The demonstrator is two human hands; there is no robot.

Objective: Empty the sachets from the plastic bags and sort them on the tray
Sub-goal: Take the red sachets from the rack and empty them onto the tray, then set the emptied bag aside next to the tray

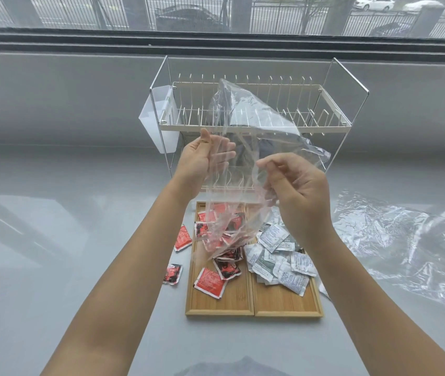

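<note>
Nearest, two-compartment bamboo tray [286,308]: red sachets [210,283] heaped left, white sachets [294,280] right, three red strays on the grey table [80,240]. Above, clear limp plastic bag [245,126], seemingly empty, pinched by left hand [202,161] and right hand [300,196]; light, slippery, best gripped at edges. Beyond, white dish rack [254,107].

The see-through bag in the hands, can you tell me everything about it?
The clear plastic bag is thin, crinkled and shiny, and looks empty. It is held up in the air above the wooden tray, in front of the dish rack. The left hand holds one edge and the right hand pinches the other. Its lower end hangs over the red sachets.
</note>
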